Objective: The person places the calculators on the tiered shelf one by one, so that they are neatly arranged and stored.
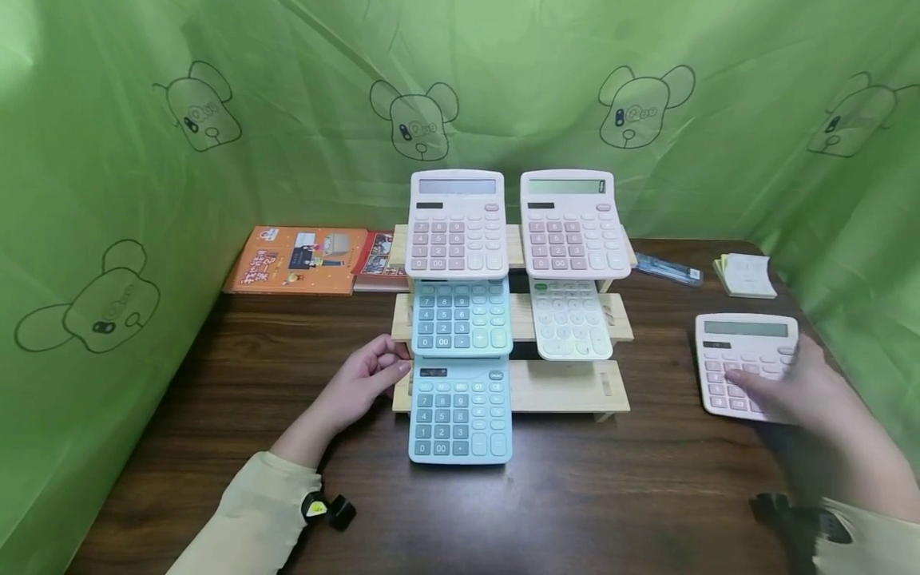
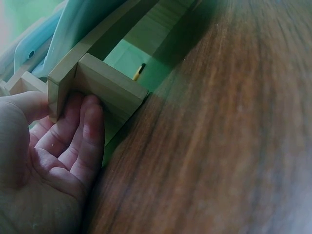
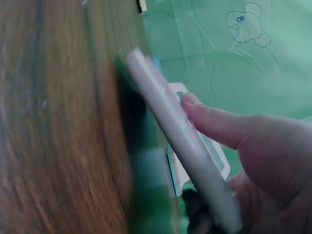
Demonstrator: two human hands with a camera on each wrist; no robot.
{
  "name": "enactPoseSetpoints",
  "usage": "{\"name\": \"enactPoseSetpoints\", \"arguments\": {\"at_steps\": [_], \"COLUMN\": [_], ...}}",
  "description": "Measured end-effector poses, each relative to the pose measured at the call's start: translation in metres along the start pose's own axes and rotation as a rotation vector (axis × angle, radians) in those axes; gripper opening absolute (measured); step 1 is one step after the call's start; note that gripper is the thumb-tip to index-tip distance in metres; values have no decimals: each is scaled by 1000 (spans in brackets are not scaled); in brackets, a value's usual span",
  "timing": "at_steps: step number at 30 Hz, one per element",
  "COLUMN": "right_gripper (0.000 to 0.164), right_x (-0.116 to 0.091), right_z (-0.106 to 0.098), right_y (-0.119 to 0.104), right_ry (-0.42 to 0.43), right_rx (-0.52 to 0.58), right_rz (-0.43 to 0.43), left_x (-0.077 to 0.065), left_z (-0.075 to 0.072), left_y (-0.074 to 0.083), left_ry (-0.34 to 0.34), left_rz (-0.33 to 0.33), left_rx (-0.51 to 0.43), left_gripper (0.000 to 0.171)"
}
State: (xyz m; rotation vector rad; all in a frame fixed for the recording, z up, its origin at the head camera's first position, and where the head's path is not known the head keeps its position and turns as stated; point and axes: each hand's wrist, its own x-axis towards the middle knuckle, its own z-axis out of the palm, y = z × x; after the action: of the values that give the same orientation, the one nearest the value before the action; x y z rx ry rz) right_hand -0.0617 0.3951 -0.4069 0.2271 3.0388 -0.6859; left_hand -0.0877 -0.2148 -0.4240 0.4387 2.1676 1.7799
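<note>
A three-tier wooden rack (image 1: 561, 387) stands mid-table. My left hand (image 1: 366, 375) pinches its lower left end between thumb and fingers; in the left wrist view the thumb lies on one side of the wooden board (image 2: 112, 83), the fingers on the other. At the right, my right hand (image 1: 819, 391) grips a pink calculator (image 1: 751, 329) by its right edge, thumb across the keys. The right wrist view shows this calculator (image 3: 170, 126) edge-on and raised off the table, blurred.
Two pink calculators (image 1: 456, 216) lean on the top tier. A blue one (image 1: 460, 319) and a pale green-white one (image 1: 571, 319) are on the middle tier, another blue one (image 1: 460, 415) below. An orange book (image 1: 302, 259), blue packet (image 1: 668, 270) and notepads (image 1: 747, 275) lie behind.
</note>
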Motion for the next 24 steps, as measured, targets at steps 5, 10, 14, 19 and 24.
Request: {"name": "enactPoseSetpoints", "arguments": {"at_steps": [5,10,14,19,24], "right_gripper": [80,85,78,69,66], "right_x": [-1,-8,-19,-39,-61], "right_z": [-5,-7,-6,-9,-2], "right_y": [3,-4,-18,-42,-75], "right_ry": [-85,-151,-143,-106,-71], "right_rx": [125,265,430,526,565], "right_rz": [0,52,93,75,69], "left_x": [5,7,4,2,1], "left_z": [-2,-4,-1,1,0], "left_y": [-16,-25,-12,3,3], "left_ry": [3,7,3,-5,-4], "left_rz": [6,-4,-12,-4,-12], "left_rx": [9,12,9,14,1], "left_gripper": [20,17,15,15,14]}}
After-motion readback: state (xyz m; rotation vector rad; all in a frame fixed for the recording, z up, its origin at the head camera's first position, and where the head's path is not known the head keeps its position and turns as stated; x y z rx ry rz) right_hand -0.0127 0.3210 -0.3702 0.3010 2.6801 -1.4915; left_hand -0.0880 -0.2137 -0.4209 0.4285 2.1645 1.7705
